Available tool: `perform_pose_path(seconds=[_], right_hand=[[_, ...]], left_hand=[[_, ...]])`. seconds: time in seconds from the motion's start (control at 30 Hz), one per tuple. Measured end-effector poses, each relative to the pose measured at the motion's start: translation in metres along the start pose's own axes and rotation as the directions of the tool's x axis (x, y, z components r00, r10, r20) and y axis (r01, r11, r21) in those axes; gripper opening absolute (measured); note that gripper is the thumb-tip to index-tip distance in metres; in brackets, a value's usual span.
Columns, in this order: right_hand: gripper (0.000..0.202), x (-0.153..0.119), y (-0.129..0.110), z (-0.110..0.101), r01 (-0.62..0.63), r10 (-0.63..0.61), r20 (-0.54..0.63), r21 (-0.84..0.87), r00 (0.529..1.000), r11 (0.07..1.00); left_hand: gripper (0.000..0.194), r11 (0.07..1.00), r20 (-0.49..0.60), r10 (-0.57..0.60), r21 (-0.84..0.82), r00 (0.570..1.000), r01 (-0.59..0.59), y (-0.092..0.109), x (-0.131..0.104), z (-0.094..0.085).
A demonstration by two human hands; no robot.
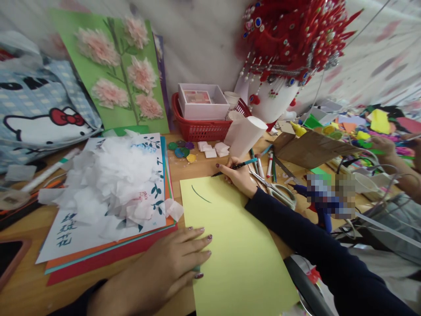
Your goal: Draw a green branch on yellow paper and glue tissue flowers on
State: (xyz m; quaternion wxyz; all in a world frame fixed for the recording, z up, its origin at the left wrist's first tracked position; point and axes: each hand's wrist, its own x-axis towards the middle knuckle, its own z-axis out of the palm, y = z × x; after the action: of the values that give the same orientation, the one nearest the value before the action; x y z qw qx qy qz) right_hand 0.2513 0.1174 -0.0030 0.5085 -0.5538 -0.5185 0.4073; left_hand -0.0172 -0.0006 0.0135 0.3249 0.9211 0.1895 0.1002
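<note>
A sheet of yellow paper (233, 245) lies on the table in front of me, with one short curved dark green line near its upper left. My left hand (171, 263) is laid over the sheet's left edge, fingers stretched out. A bit of something green shows between those fingers, too hidden to name. At the sheet's top edge, my right hand (238, 175) grips a slim pen (246, 163) with a dark tip and a blue end. The tip points left, just above the paper's top edge; whether it touches anything I cannot tell.
Left is a paper stack topped by crumpled white tissue (115, 171). Behind stand a red basket (204, 129), a white paper roll (248, 136) and a flower picture (121, 70). Scissors (278, 191), markers and a blue glue gun (324, 210) lie right, near another person's hands (384, 149).
</note>
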Motion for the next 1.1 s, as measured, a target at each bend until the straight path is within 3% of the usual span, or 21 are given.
perform_pose_path(seconds=[1.1], right_hand=[[0.046, -0.0021, -0.0014, -0.001, 0.034, -0.033, 0.03, -0.034, 0.999, 0.999]], left_hand=[[0.037, 1.0, -0.029, 0.02, 0.011, 0.999, -0.019, 0.0005, -0.0001, -0.0015]])
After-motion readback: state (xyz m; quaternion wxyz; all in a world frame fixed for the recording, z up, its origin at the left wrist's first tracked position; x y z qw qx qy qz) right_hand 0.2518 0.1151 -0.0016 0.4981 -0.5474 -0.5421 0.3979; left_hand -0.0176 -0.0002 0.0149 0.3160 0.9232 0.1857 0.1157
